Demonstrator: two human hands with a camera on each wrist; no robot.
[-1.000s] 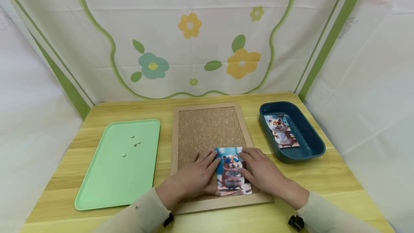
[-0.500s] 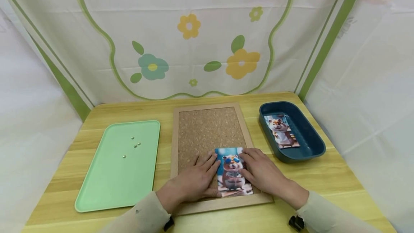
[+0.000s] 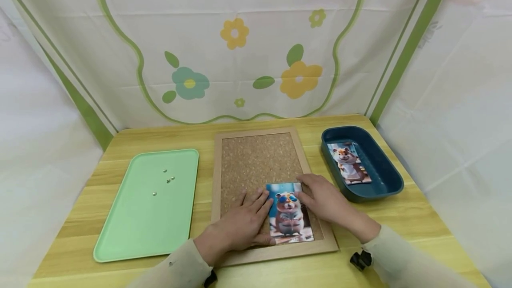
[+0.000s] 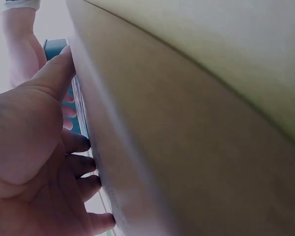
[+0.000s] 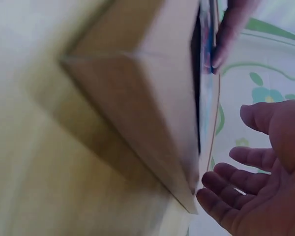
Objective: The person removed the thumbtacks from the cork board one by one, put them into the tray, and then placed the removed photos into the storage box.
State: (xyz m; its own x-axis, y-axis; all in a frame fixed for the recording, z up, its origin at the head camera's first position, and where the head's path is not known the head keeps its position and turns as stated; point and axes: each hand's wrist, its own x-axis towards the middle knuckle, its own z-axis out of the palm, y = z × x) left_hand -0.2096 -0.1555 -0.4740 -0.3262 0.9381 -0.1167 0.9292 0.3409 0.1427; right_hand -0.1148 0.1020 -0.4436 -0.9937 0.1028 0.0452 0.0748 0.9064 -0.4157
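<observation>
A picture card (image 3: 289,219) of a hamster in blue sunglasses lies on the lower right part of a wood-framed cork board (image 3: 260,159). My left hand (image 3: 240,223) rests with spread fingers on the cork and the card's left edge, its thumb at the bottom left corner. At the card's upper right edge is my right hand (image 3: 326,201), its fingertips overlapping that edge in the head view. In the right wrist view the right fingers (image 5: 246,157) are loosely bent, hold nothing and stand beside the board's frame (image 5: 137,98).
A green tray (image 3: 148,221) with several small metallic pins (image 3: 169,181) lies left of the board. To the right stands a dark blue bin (image 3: 384,168) holding another hamster card (image 3: 349,163). A white curtain (image 3: 256,48) with printed flowers hangs behind the wooden table (image 3: 408,230).
My right hand has lifted slightly off the card's right edge and shifted up, uncovering more of that edge. The left hand and the card have stayed in place.
</observation>
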